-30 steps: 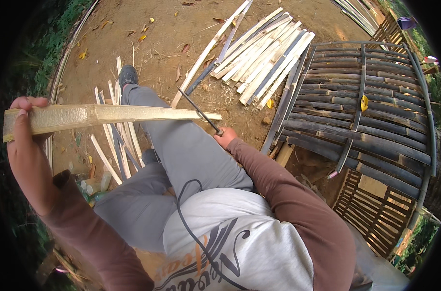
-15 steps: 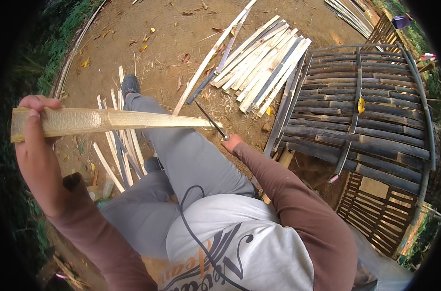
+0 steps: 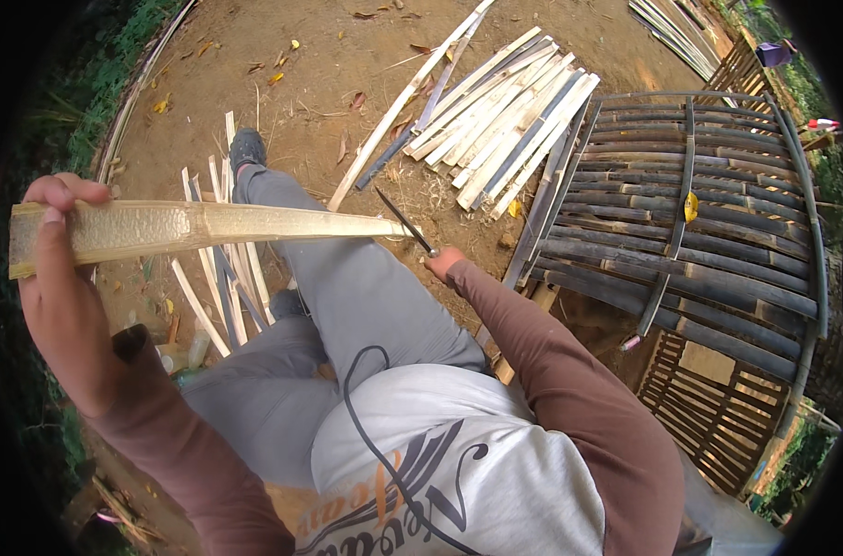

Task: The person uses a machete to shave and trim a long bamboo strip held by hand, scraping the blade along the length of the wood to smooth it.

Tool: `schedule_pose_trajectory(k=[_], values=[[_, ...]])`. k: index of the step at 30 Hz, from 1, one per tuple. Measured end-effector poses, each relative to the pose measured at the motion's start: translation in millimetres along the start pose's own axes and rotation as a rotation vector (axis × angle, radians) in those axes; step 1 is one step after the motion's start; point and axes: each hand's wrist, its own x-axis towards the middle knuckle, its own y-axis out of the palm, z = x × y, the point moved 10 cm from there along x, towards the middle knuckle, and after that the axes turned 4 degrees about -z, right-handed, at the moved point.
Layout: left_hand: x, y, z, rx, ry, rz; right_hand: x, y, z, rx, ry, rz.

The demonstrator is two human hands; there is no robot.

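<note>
Fingers (image 3: pixel 60 199) of the left hand (image 3: pixel 64 296) curl over the top of a split bamboo slat (image 3: pixel 199 227), thumb pressed down its near face, holding the thick end at the left of the view while the slat runs level to the right and narrows to a point. At that point the right hand (image 3: pixel 443 263) is closed round the handle of a dark-bladed knife (image 3: pixel 403 221), its blade angled up and away, the edge touching the slat's tip. The left forearm rises from the lower left in a brown sleeve, wrist bent back; the right arm reaches forward across the body, elbow low. Beneath the slat lies the person's outstretched leg in grey trousers, shoe (image 3: pixel 247 146) on bare earth. Thin pale strips (image 3: pixel 219 278) lie beside the leg, a heap of cut slats (image 3: pixel 509 125) beyond, and a dark woven bamboo panel (image 3: pixel 699 213) to the right
</note>
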Motion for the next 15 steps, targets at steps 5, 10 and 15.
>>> schedule_pose_trajectory(k=[5,10,15], values=[[1.5,9.3,-10.9,0.003,0.017,0.016,-31.1,-41.4,117.8,0.286,-0.273,-0.104],[-0.8,10.0,-14.7,0.007,0.032,0.026,-13.1,-0.2,17.8,0.13,-0.051,-0.1],[-4.5,4.2,-15.3,0.091,-0.016,-0.108,-15.4,31.9,-91.4,0.04,0.326,-0.003]])
